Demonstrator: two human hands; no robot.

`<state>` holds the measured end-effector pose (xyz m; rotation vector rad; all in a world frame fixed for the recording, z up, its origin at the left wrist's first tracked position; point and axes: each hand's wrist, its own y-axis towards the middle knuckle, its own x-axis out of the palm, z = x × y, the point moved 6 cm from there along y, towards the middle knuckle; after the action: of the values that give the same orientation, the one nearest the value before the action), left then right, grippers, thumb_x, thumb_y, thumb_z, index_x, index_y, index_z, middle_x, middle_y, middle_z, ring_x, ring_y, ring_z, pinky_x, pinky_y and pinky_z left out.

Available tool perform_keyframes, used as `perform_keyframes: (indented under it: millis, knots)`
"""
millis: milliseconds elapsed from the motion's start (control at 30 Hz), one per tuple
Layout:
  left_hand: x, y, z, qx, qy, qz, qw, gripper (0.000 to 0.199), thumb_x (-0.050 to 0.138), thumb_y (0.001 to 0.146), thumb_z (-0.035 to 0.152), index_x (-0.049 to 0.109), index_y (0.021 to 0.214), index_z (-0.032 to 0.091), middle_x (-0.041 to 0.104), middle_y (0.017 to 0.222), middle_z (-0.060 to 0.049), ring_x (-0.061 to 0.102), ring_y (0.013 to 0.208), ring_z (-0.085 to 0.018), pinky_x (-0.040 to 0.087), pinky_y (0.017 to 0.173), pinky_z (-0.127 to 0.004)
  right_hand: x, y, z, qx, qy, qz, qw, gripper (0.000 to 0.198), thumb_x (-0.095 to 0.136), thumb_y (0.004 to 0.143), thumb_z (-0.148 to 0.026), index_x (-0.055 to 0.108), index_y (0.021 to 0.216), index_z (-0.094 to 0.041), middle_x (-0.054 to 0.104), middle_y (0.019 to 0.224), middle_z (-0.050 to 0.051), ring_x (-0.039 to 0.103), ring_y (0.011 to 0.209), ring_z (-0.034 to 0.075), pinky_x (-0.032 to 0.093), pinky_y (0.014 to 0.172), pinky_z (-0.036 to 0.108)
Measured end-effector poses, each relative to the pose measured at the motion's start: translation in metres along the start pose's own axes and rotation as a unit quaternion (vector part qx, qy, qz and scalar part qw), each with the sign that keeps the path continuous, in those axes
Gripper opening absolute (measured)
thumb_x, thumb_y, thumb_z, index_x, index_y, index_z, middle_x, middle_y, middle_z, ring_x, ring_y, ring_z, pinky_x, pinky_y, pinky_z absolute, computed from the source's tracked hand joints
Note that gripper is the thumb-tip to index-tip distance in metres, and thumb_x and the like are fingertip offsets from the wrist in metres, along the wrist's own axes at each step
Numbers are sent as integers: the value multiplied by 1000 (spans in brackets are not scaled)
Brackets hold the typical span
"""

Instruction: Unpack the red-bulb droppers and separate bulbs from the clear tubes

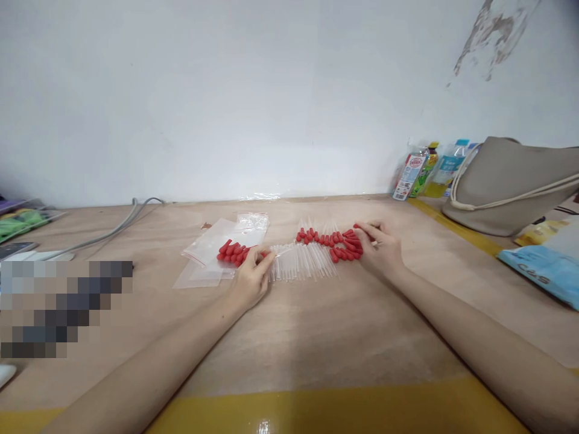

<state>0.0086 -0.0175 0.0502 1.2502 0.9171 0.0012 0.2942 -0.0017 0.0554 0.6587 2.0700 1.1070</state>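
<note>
A row of thin clear dropper tubes (303, 262) lies side by side on the table between my hands. My left hand (253, 274) is closed in a pinch at the left end of this row, on what looks like one clear tube. Just beside it, partly behind the fingers, is a pile of red rubber bulbs (231, 253). My right hand (379, 244) pinches a red rubber bulb (356, 226) at the right end of a second group of red bulbs (337, 239). Clear tubes extend behind some of these bulbs.
Clear plastic bags (215, 241) lie under and behind the left pile. A grey cable (122, 224) runs across the left side. Drink bottles (446, 172), a carton (409, 175), a beige bag (515, 181) and a blue packet (543, 271) stand or lie at the right.
</note>
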Motion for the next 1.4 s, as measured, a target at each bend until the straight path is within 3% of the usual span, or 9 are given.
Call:
perform_keyframes:
  millis: [167,267,367,500,700,900,1100,1267,1400]
  knots:
    - [4,0,-7,-25,20,-4,999,43,39,81,6,46,122,16,46,85,-6,50,77,-13,48,64,-26,1,2,53,156,-2,-6,988,35,50,77,-37,64,98,-12,55,71,5,50,59,13,44,55,28]
    - [2,3,-6,-14,5,17,1000,35,42,81,5,53,112,17,50,81,-4,51,74,-12,48,65,-25,11,-4,70,223,73,-27,972,42,57,70,-44,60,94,-10,58,70,5,49,55,11,44,54,27]
    - [3,5,-6,-6,-6,22,1000,24,44,80,7,57,97,18,54,79,-4,54,76,-13,48,68,-26,18,-8,75,244,98,-47,964,40,61,65,-48,60,84,-13,60,69,5,50,55,11,43,53,26]
    - [7,6,-7,-16,-13,-4,1000,18,44,80,10,56,91,18,59,81,-4,56,78,-14,49,71,-28,21,-9,75,239,55,-94,965,36,58,68,-50,63,75,-15,62,67,5,50,55,12,41,50,25]
    - [8,8,2,2,-55,-39,998,18,49,79,14,58,94,17,63,85,-5,57,77,-15,50,73,-30,18,-8,76,216,23,-86,972,33,58,68,-47,66,76,-16,65,70,6,52,58,14,42,51,25]
    - [10,9,5,0,-81,-83,993,24,55,78,23,58,101,15,62,91,-8,56,82,-17,49,75,-33,27,-11,77,240,67,-129,960,34,57,71,-47,69,85,-18,69,77,7,60,62,16,47,54,28]
    - [12,8,4,-3,-78,-117,990,25,57,78,26,59,101,15,63,90,-8,56,85,-19,48,78,-36,25,-7,69,159,22,-141,977,27,56,74,-43,70,84,-23,69,86,4,62,79,19,48,72,32]
    - [13,7,3,-4,-55,-126,990,25,58,78,30,60,99,16,64,91,-7,55,93,-21,45,85,-38,27,-5,68,126,14,-151,980,33,47,80,-44,71,82,-21,69,81,5,61,75,19,47,71,32]
    - [14,7,3,-12,-54,-137,989,25,55,80,30,59,101,16,63,99,-7,56,97,-20,43,88,-38,22,-1,66,127,-36,-120,984,33,47,79,-44,70,84,-20,67,82,6,59,75,18,45,70,31]
